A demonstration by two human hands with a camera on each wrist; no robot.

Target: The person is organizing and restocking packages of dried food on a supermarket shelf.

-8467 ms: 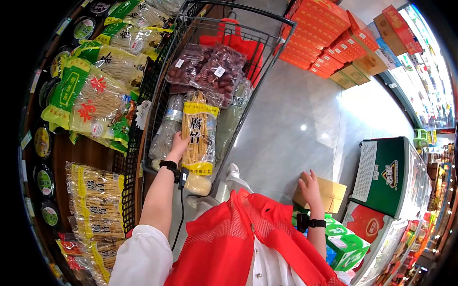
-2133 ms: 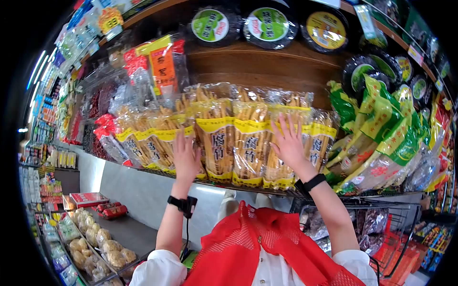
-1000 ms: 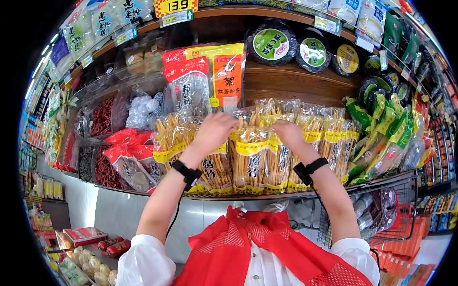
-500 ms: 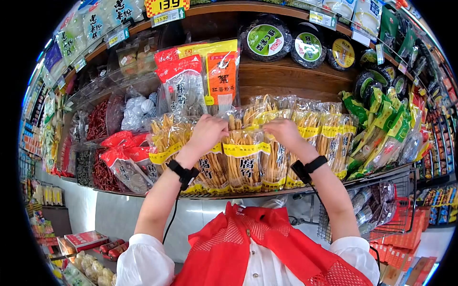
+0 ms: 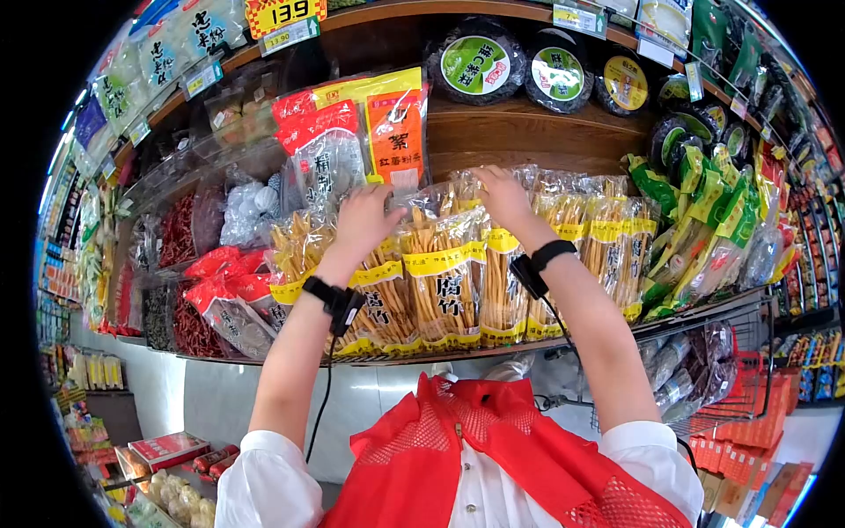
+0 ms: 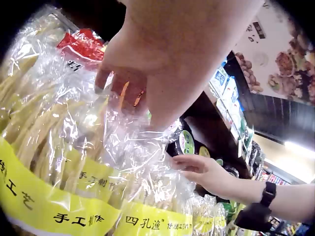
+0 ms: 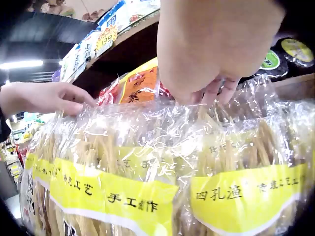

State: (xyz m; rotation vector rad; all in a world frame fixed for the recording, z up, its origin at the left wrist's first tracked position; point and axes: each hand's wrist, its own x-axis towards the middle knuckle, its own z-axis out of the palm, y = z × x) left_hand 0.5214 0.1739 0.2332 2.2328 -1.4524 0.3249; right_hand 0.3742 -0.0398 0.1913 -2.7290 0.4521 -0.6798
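Note:
Clear packs of yellow sticks with yellow bands (image 5: 444, 290) stand upright in a row on the shelf. My left hand (image 5: 365, 220) lies over the pack tops, left of the middle, thumb toward the right. Farther back and to the right, my right hand (image 5: 506, 201) reaches over the tops with its fingers bent down. The right wrist view shows the left hand (image 7: 59, 97) with relaxed fingers touching crinkled plastic; the right hand's (image 7: 211, 54) fingertips are partly hidden behind the film. In the left wrist view the right hand's (image 6: 206, 174) thumb and fingers are apart.
Red-topped noodle bags (image 5: 326, 158) and an orange-labelled bag (image 5: 396, 132) stand behind on the left. Round dark packs (image 5: 475, 66) line the back. Green bags (image 5: 717, 211) lie right, above a wire cart (image 5: 748, 352) holding dark packages.
Both hands have let go of the front middle pack's top edge and moved back over the pack tops, the right one farther. The view has shifted slightly.

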